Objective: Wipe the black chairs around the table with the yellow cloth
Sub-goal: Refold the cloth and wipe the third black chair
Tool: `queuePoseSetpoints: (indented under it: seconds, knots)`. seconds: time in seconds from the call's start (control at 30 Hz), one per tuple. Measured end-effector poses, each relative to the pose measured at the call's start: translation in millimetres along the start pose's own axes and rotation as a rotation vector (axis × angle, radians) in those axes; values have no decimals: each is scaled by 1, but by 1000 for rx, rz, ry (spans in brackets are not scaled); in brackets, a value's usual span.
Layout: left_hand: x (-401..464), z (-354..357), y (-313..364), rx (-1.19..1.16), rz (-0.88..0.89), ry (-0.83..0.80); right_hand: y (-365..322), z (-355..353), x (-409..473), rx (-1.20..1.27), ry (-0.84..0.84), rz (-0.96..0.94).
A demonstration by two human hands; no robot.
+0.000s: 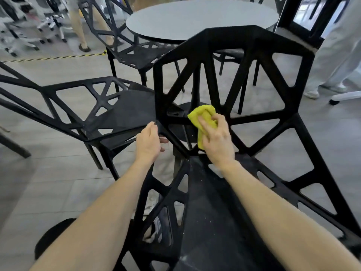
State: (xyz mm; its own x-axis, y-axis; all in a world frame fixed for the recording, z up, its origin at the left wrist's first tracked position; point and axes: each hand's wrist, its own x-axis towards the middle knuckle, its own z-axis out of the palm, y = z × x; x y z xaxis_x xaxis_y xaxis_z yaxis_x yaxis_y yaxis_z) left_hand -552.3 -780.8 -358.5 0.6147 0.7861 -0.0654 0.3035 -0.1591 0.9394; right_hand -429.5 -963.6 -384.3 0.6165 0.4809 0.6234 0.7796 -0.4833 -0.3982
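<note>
Two hands work on the nearest black chair (230,61), whose speckled seat lies at 6 o'clock. At centre, the right hand (216,139) grips a bunched yellow cloth (204,118) and presses it on a strut low in the chair's open-lattice back. Just beside it at 9 o'clock, the left hand (149,141) curls around the edge of the backrest frame. A second chair (109,114) stands at 10 o'clock. At 12 o'clock sits the round grey surface (195,18), another chair (125,45) beside it.
</note>
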Motion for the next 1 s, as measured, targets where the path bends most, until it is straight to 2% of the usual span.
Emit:
queuePoseSetpoints:
  seconds: [0.07, 0.13, 0.27, 0.33, 0.4, 0.5, 0.6, 0.7, 0.8, 0.9, 1.0]
  knots:
    - [2, -1, -7, -3, 27, 1, -53, 28, 5, 91, 16, -78]
    - [6, -2, -10, 7, 55, 2, -76, 44, 14, 153, 15, -150]
    - [5, -1, -6, -1, 46, -4, 1, 28, -3, -108, -113, -367]
    - [2, 0, 0, 0, 33, -9, 40, 3, -21, -100, -113, -195]
    - [5, 1, 2, 19, 27, -11, 36, -7, -28, 3, -43, -61]
    - [3, 1, 2, 4, 46, -12, -30, 17, -3, 152, 17, -166]
    - [3, -3, -1, 36, 64, 37, -76, 37, 26, 153, -36, -312]
    - [5, 0, -1, -27, 38, 0, -46, 27, 21, 65, -117, -311]
    - [7, 1, 0, -53, 14, -3, -22, -3, 14, 146, -106, -146]
    - [4, -1, 1, -21, 41, -30, -42, -24, 51, 255, 72, -71]
    - [2, -1, 2, -20, 36, -27, -67, -19, 94, 236, 199, -134]
